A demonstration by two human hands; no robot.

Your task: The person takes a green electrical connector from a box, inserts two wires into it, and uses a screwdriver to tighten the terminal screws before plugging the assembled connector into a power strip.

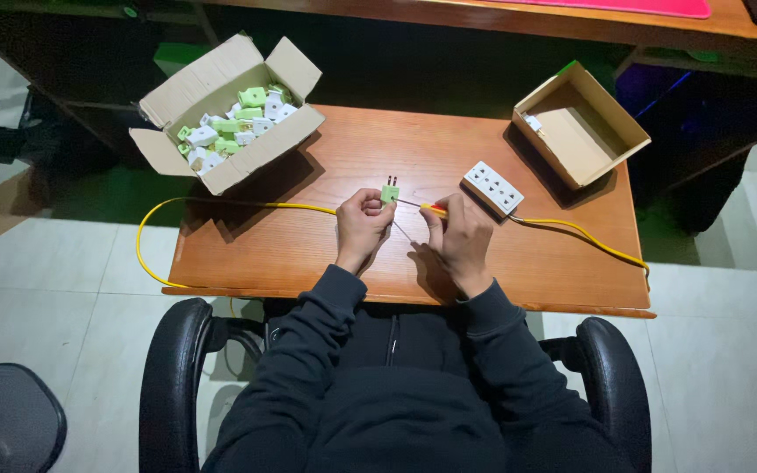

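A: Which step is this?

B: Looks like fitting the wire. The left hand (361, 226) pinches a green plug (389, 194) between its fingertips, prongs up, above the wooden table (326, 254). The right hand (459, 235) has its fingers pressed around a screwdriver (422, 207), tip at the plug's side.

A: And next?

B: I'd judge a steady twist, plug held firm; the yellow cable (221, 206) lies behind the hands
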